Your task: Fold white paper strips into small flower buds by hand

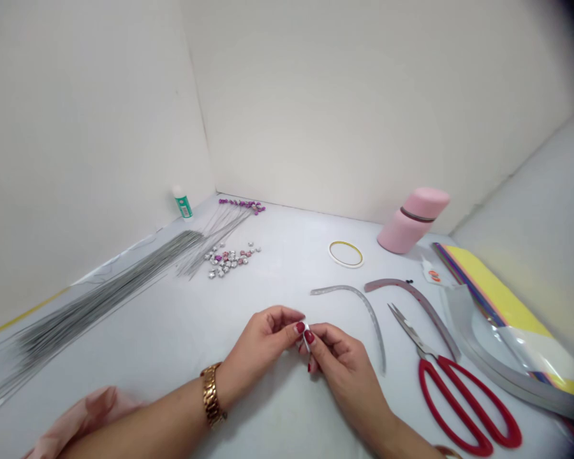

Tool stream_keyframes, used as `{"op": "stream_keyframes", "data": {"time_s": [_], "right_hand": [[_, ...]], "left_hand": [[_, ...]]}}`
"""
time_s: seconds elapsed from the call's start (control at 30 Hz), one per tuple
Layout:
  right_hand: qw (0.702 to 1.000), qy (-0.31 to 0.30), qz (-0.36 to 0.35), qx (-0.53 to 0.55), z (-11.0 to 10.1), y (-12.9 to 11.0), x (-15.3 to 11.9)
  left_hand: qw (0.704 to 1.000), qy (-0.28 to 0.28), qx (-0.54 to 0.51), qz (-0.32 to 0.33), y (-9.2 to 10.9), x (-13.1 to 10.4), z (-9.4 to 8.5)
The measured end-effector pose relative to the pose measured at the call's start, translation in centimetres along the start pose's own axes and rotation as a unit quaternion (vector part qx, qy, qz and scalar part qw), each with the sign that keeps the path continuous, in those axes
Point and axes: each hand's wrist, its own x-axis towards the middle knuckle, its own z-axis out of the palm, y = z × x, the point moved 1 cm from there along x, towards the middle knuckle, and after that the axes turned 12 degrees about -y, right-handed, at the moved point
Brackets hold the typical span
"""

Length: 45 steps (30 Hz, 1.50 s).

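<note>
Both my hands meet above the white table, fingertips nearly touching. Between them is a small silvery-white strip [307, 328], mostly covered by the fingers. My left hand [263, 338], with a gold watch [211, 394] at its wrist, pinches the strip between thumb and forefinger. From the other side, the thumb and fingers of my right hand [343, 358] close on the same strip. Beyond the hands lies a loose group of small folded stars [227, 262], mostly silver with some pink and purple. A curved glittery silver strip [370, 312] lies just right of my right hand.
Red-handled scissors [452, 395], a curved greyish-pink strip [423, 303] and coloured sheets [502, 293] lie right. Behind stand a pink bottle [411, 223] and a tape ring [345, 254]. Left are a wire bundle [115, 293], purple-tipped wires [242, 205] and a glue stick [182, 204].
</note>
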Motion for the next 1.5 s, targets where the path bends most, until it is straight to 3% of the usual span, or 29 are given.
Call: {"op": "stream_keyframes", "data": {"time_s": [0.37,0.57,0.93,1.2,1.5], "right_hand": [[0.999,0.010,0.034,-0.011,-0.13,0.28,0.12],[0.999,0.006,0.004,-0.053,-0.13,0.32,0.07],[0.995,0.028,-0.012,-0.091,-0.22,0.50,-0.38],[0.998,0.025,-0.006,-0.057,0.04,0.23,0.10],[1.000,0.020,-0.002,-0.015,-0.35,0.65,0.30]], "left_hand": [[0.998,-0.010,0.056,-0.008,0.14,-0.26,0.03],[0.998,-0.013,0.047,-0.027,0.11,-0.11,-0.17],[0.996,-0.051,-0.065,-0.046,0.74,-0.29,-0.20],[0.999,0.012,-0.010,-0.044,0.18,-0.07,-0.31],[0.999,0.003,0.003,-0.034,0.15,-0.27,-0.24]]}}
